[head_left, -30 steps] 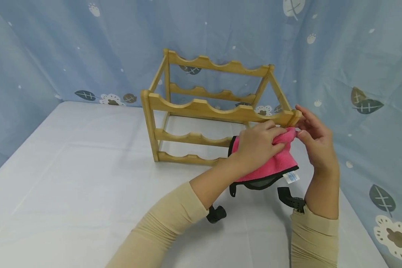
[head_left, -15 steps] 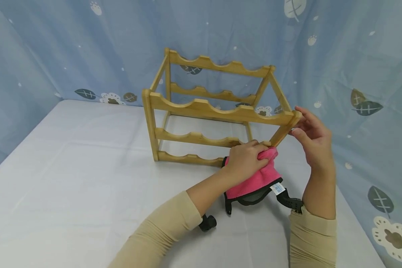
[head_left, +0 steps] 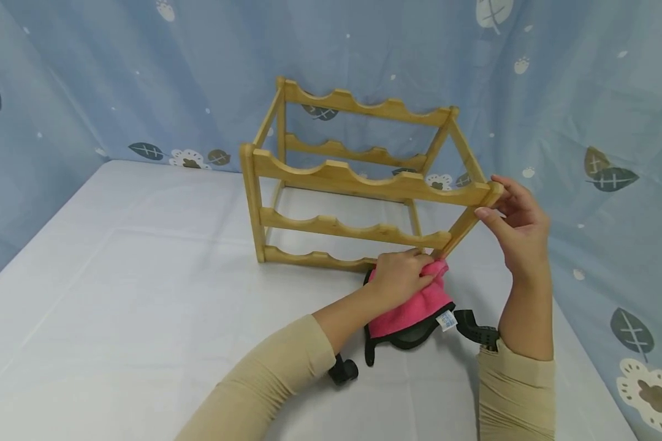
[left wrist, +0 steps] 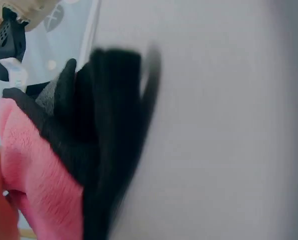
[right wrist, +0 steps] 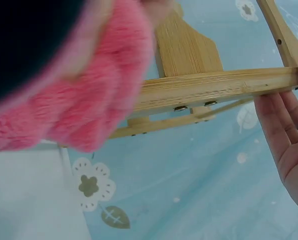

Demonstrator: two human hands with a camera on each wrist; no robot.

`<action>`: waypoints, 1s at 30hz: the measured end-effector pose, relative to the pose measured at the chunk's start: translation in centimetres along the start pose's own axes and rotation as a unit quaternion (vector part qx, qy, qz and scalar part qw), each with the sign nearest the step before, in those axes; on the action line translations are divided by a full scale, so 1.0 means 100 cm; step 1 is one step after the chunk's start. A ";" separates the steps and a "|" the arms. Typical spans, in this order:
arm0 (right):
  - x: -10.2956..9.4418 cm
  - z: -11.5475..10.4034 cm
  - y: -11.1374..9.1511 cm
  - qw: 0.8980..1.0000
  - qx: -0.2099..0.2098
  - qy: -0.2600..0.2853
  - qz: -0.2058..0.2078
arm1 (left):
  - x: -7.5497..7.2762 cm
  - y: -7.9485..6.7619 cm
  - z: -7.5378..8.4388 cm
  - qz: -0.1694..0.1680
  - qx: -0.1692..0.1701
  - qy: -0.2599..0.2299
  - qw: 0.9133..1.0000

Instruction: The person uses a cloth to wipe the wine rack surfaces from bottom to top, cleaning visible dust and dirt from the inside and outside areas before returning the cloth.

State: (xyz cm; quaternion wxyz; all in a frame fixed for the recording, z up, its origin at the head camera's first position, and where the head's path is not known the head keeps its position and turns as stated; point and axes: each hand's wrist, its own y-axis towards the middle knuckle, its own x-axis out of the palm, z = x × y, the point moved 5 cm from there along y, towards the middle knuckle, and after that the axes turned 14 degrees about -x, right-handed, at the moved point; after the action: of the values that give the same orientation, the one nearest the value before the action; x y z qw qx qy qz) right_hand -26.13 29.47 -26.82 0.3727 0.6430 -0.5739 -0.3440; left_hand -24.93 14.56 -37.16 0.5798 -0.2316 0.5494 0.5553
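Observation:
A wooden wine rack (head_left: 336, 176) with scalloped rails stands on the white-covered table. My left hand (head_left: 399, 278) grips a pink plush cloth (head_left: 410, 315) with black edging and a white label, low at the foot of the rack's front right post (head_left: 463, 226). In the left wrist view the cloth (left wrist: 49, 180) bunches under the fingers, its dark edge hanging blurred. My right hand (head_left: 521, 229) holds the top of that same post, thumb in front and fingers behind. In the right wrist view the cloth (right wrist: 104, 95) covers the post's lower end, and screw heads show along the wood.
A patterned blue curtain (head_left: 187, 73) hangs behind the rack and along the right side. Black camera mounts (head_left: 477, 331) stick out from both wrists above the white table cover (head_left: 127, 294).
My left hand has slid down the front right post with the cloth, from just under the top corner to the foot. My right hand stays at the top corner.

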 end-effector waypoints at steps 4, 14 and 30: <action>0.000 0.000 0.000 1.000 -0.005 -0.010 0.007 | 0.020 -0.002 -0.010 -0.022 -0.043 -0.046 0.998; 0.002 0.001 0.001 0.999 -0.014 -0.029 0.013 | 0.038 -0.005 -0.015 -0.054 -0.080 -0.038 0.995; 0.003 0.000 -0.001 1.000 -0.013 -0.027 0.009 | 0.045 -0.016 -0.016 -0.128 -0.085 -0.124 0.980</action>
State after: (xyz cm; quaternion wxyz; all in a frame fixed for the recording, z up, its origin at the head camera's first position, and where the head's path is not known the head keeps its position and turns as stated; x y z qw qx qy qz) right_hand -26.08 29.21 -26.88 0.3686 0.6236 -0.5848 -0.3651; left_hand -25.05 14.44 -42.18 0.6876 -0.2780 0.3901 0.5456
